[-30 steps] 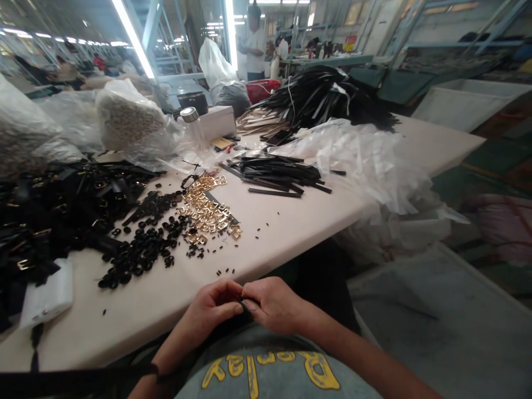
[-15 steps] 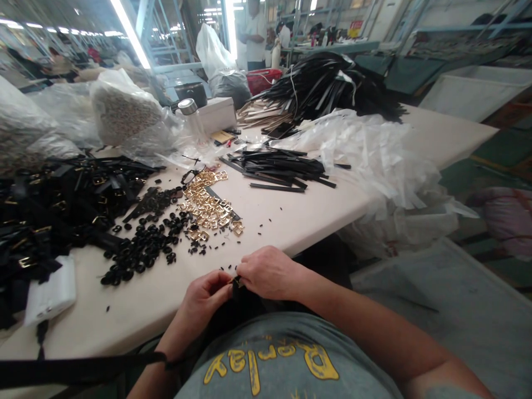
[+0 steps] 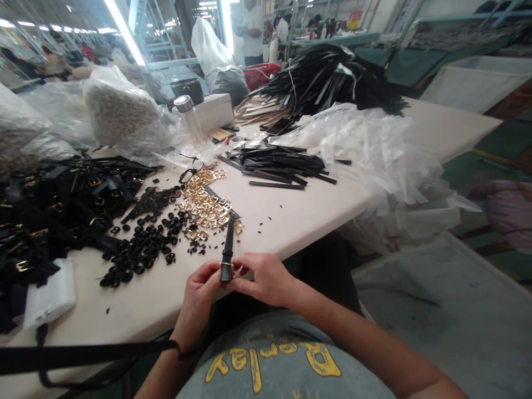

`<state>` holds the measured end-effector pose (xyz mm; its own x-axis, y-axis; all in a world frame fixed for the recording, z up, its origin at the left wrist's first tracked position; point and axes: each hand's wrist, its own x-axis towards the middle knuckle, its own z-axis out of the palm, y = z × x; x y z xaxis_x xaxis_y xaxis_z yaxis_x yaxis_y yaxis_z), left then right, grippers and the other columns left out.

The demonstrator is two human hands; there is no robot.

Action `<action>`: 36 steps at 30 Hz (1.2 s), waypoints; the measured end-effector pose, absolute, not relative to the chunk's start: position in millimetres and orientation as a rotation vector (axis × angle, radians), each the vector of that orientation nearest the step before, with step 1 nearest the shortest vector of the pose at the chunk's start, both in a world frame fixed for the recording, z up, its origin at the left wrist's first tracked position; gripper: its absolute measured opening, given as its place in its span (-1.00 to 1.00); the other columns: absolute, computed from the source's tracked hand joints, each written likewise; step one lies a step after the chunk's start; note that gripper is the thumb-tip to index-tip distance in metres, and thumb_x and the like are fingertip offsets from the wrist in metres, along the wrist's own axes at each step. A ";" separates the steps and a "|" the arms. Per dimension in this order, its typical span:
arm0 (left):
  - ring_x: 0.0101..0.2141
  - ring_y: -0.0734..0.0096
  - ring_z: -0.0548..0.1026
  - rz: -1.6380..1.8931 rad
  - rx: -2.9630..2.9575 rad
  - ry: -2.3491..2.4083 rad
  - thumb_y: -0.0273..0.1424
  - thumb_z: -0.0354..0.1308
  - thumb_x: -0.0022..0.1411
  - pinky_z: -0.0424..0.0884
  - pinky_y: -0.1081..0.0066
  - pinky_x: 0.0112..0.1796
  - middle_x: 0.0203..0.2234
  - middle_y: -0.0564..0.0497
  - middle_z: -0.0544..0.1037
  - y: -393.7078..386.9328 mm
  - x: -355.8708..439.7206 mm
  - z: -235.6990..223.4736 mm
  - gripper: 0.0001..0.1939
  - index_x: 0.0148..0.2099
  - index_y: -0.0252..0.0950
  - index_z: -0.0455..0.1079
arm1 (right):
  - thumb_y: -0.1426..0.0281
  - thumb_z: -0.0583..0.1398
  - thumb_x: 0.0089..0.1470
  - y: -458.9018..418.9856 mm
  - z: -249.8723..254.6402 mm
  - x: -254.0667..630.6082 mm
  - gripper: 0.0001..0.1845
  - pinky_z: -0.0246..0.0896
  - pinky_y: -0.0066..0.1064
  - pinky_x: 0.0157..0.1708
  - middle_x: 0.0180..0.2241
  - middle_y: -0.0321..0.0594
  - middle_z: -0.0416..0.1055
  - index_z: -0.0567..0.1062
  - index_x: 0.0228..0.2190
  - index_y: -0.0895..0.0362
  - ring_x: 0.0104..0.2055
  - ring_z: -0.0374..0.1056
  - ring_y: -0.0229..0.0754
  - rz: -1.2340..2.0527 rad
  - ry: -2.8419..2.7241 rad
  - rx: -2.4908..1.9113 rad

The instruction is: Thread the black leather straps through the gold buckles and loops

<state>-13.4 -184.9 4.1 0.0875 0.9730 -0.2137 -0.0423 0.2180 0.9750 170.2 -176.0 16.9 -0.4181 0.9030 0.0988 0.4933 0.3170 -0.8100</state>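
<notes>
Between my two hands a narrow black strap (image 3: 228, 244) points away from me, with a gold buckle (image 3: 226, 264) across its near end. My left hand (image 3: 201, 288) pinches the strap's left edge beside the buckle. From the right, my right hand (image 3: 262, 278) has its fingers closed at the same end, and the fingertips are partly hidden. Just beyond lie a heap of gold buckles (image 3: 205, 199) and a pile of small black rings (image 3: 139, 244). Tiny black pieces (image 3: 195, 246) are scattered near them.
Finished-looking buckled straps (image 3: 75, 199) heap at the left beside a white box-shaped device (image 3: 50, 293) with a cable. Loose black strips (image 3: 278, 166) lie mid-table. White plastic sheeting (image 3: 374, 144) hangs over the right edge. A bottle (image 3: 189, 113) and filled bags (image 3: 120, 111) stand behind.
The strap has come up from near my lap and now stretches forward over the table edge, its buckle in plain sight. My right hand has turned and lowered slightly.
</notes>
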 end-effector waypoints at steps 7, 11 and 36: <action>-0.57 0.44 0.42 0.991 1.086 1.283 -0.20 0.33 0.01 0.43 0.44 -0.47 -0.61 0.07 0.51 -189.4 -5.8 6.6 -0.71 -0.35 -0.33 0.53 | -0.02 0.26 0.01 -182.1 2.3 145.9 -0.49 0.31 -0.41 -0.35 -0.48 -0.30 0.41 0.58 -0.27 0.18 -0.42 0.34 -0.26 1.623 -1.152 -0.868; -0.57 0.48 0.40 0.995 1.119 1.247 -0.20 0.31 0.06 0.39 0.48 -0.49 -0.65 0.09 0.47 -193.0 -3.0 2.1 -0.73 -0.40 -0.34 0.51 | 0.01 0.35 -0.10 -182.4 5.5 139.2 -0.49 0.25 -0.44 -0.46 -0.62 -0.38 0.32 0.60 -0.30 0.20 -0.55 0.26 -0.33 1.759 -0.872 -0.781; -0.46 0.41 0.42 0.421 1.831 0.849 -0.23 0.34 0.08 0.31 0.47 -0.41 -0.48 0.01 0.49 -206.2 -34.6 33.8 -0.72 -0.16 -0.23 0.60 | 0.40 0.24 -0.13 -217.5 15.0 172.8 -0.87 -0.01 -0.55 -0.54 -0.58 -0.38 0.36 0.56 -0.51 0.22 -0.56 0.13 -0.40 2.216 -1.361 -0.980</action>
<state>-34.6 -206.2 33.8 0.6889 0.7185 -0.0964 0.3580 -0.2216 0.9070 172.8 -217.5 15.0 -0.6942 0.6172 -0.3705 0.0512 -0.4710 -0.8806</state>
